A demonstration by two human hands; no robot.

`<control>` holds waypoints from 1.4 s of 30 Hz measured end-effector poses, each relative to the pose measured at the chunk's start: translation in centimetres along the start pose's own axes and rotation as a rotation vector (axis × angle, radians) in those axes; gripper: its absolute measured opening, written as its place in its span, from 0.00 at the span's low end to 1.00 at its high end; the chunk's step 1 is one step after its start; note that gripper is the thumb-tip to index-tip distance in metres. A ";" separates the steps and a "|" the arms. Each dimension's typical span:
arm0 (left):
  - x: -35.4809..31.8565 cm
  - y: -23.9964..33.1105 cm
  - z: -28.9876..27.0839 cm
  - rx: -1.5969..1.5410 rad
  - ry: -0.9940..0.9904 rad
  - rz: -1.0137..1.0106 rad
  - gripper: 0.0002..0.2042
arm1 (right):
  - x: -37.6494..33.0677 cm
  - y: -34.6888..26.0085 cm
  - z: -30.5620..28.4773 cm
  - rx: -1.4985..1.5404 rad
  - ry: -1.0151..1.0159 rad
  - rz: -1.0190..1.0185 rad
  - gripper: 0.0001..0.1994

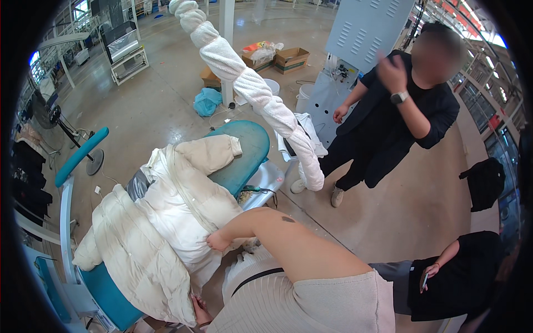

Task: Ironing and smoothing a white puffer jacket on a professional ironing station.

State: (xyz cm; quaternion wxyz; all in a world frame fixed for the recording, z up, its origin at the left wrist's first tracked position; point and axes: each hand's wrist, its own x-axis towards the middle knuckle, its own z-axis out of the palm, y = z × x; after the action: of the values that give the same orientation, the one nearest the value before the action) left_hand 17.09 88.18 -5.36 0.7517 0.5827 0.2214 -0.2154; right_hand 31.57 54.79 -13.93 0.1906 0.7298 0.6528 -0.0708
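A cream puffer jacket (141,244) lies spread open on a teal padded ironing board (241,145), its white lining (172,213) facing up. One sleeve stretches toward the board's rounded far end. My right hand (218,240) is closed on the jacket's near edge, beside the zip side, with the forearm coming in from the right. Lower down, my left hand (201,311) pinches the jacket's bottom hem; part of it is hidden by the fabric and my clothing. A grey shiny patch (139,186) shows near the collar.
A white cloth-wrapped hose (244,83) hangs slanting over the board's far end. A co-worker in dark clothes (383,122) stands beyond, by a grey metal cabinet (361,33). Another person (452,277) holds a phone at right. Cardboard boxes (291,60) and a blue bag (207,102) sit on the floor.
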 end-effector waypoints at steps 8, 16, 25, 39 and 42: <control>5.4 -3.6 3.3 -0.054 0.064 0.263 0.15 | -0.7 -0.4 -7.7 0.304 0.531 -0.007 0.10; 8.3 -1.3 7.9 0.364 0.198 0.501 0.21 | -0.6 0.3 -15.9 0.747 0.659 0.365 0.13; 9.6 -1.6 6.3 0.573 0.125 0.811 0.21 | 0.2 0.6 -18.0 0.776 0.795 0.464 0.15; 13.4 -3.9 7.2 1.106 0.402 1.187 0.20 | -0.9 2.8 -17.6 0.885 0.729 0.354 0.11; 4.7 5.7 10.2 0.839 0.240 0.865 0.11 | -0.9 3.5 -17.8 0.960 0.937 0.254 0.09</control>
State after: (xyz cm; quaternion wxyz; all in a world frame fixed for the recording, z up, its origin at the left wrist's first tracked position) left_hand 25.02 79.30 -1.39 0.4474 0.8861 -0.0556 0.1076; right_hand 32.26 60.28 3.37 -0.4501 0.7580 0.4720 -0.0059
